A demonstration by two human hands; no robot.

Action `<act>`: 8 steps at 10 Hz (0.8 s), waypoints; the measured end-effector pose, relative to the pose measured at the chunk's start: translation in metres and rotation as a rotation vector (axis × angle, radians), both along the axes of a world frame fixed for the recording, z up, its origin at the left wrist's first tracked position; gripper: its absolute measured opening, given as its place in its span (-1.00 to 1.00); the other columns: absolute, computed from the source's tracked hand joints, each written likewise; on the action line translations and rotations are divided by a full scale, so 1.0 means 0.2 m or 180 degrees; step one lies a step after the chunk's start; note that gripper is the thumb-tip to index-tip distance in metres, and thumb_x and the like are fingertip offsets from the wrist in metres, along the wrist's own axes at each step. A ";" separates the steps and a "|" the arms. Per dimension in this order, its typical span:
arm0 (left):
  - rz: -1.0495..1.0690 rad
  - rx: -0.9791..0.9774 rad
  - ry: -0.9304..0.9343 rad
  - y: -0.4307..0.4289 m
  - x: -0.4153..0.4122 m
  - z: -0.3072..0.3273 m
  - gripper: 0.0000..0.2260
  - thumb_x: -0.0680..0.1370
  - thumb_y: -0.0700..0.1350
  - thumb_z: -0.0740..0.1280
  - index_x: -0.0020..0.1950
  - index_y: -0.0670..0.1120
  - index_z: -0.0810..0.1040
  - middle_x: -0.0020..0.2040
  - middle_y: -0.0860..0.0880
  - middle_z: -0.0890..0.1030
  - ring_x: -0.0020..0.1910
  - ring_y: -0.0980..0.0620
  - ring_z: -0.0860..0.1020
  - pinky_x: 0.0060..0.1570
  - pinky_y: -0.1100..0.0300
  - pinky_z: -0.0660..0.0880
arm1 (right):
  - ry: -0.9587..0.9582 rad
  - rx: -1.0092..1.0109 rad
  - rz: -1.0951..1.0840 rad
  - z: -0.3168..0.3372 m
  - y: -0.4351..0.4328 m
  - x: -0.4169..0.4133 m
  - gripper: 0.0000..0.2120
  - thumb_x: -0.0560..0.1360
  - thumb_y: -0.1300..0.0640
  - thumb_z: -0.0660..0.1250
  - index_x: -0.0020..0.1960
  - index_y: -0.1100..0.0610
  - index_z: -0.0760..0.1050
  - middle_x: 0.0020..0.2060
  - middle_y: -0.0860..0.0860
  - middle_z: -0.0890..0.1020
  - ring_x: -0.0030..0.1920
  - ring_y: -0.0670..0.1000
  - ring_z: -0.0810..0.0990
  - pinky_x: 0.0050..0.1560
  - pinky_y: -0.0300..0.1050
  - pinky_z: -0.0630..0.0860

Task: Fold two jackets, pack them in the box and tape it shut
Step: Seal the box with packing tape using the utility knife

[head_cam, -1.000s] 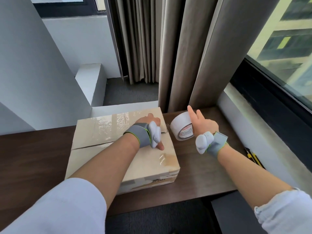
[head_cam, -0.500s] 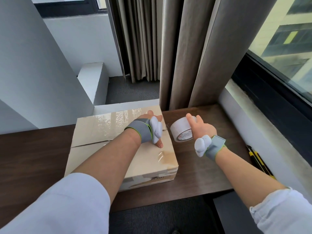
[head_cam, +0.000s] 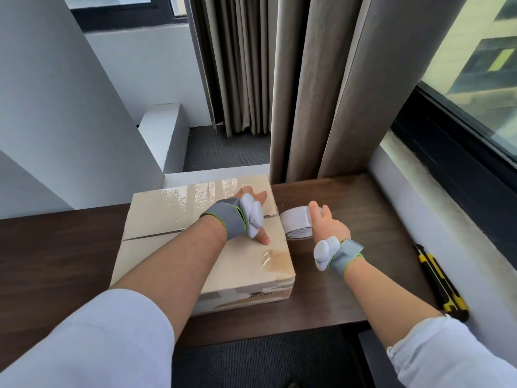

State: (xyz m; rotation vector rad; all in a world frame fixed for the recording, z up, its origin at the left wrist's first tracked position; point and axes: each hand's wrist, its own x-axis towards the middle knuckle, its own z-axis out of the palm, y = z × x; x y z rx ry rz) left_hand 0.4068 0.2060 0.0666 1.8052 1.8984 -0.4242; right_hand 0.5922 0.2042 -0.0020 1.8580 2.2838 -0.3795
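One cardboard box [head_cam: 246,271], one tape roll [head_cam: 296,223], one utility knife [head_cam: 442,281] and two hands in play. The left hand [head_cam: 253,210] lies spread on the box's lid, palm down with the thumb stretched back toward the person, pressing right by the seam where the two flaps meet. The right hand [head_cam: 326,226] has its fingers curled over the top of the tape roll and grips it, standing on edge just off the box's right side, close to the left hand's fingertips. The knife lies well out to the right of that grip, by the wall. Two grey wristbands [head_cam: 223,222], one on each wrist, each carry a white, rounded plastic device.

All of it sits on a dark wood-grain desk [head_cam: 70,247], with grey carpet [head_cam: 223,147] beyond, white walls, heavy beige curtains [head_cam: 307,93] hanging in deep folds, and a black-framed window [head_cam: 475,79] to the right.

The box is a flat, plain brown block, and the far flap is glossy under clear tape. The roll is a white ring with a printed core; the knife is slim, yellow and black. The sleeves [head_cam: 98,337] are pale and pushed up.
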 end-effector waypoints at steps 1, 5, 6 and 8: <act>-0.0161 -0.0103 0.0226 -0.07 -0.02 0.00 0.21 0.12 0.47 0.41 0.55 -0.09 -0.05 0.55 -0.10 -0.01 0.53 -0.13 -0.01 0.47 0.04 0.02 | -0.0016 -0.0096 -0.0068 -0.01 0.00 -0.02 -0.23 0.48 0.37 0.16 0.53 0.05 -0.19 0.52 0.17 -0.02 0.15 0.25 0.55 0.02 0.01 0.49; 0.0624 0.1738 -0.1178 -0.34 -0.28 -0.15 -0.37 0.57 -0.01 0.21 0.55 -0.10 0.00 0.57 -0.02 -0.02 0.55 0.06 -0.09 0.47 0.19 -0.20 | 0.1013 0.2079 0.0763 0.26 -0.06 -0.34 -0.49 0.27 0.25 0.17 0.20 0.31 0.52 0.18 0.24 0.57 0.18 0.25 0.57 0.16 0.28 0.43; 0.1450 0.2296 -0.0993 -0.44 -0.50 -0.18 -0.54 0.61 -0.10 0.04 0.52 -0.13 0.12 0.55 -0.06 0.06 0.55 0.02 -0.02 0.47 0.16 -0.14 | 0.1027 0.1719 0.1500 0.26 -0.17 -0.71 -0.44 0.37 0.05 0.03 0.20 0.31 0.54 0.19 0.23 0.57 0.21 0.26 0.55 0.16 0.27 0.45; 0.3299 0.2273 -0.1384 -0.63 -0.86 -0.25 -0.59 0.66 -0.05 0.04 0.49 -0.15 0.22 0.50 -0.11 0.26 0.49 -0.06 0.19 0.43 0.13 0.11 | 0.0421 0.0564 0.2112 0.14 -0.46 -1.30 -0.43 0.63 -0.06 -0.12 0.55 0.12 -0.19 0.54 0.01 -0.15 0.54 -0.04 -0.18 0.48 -0.04 -0.30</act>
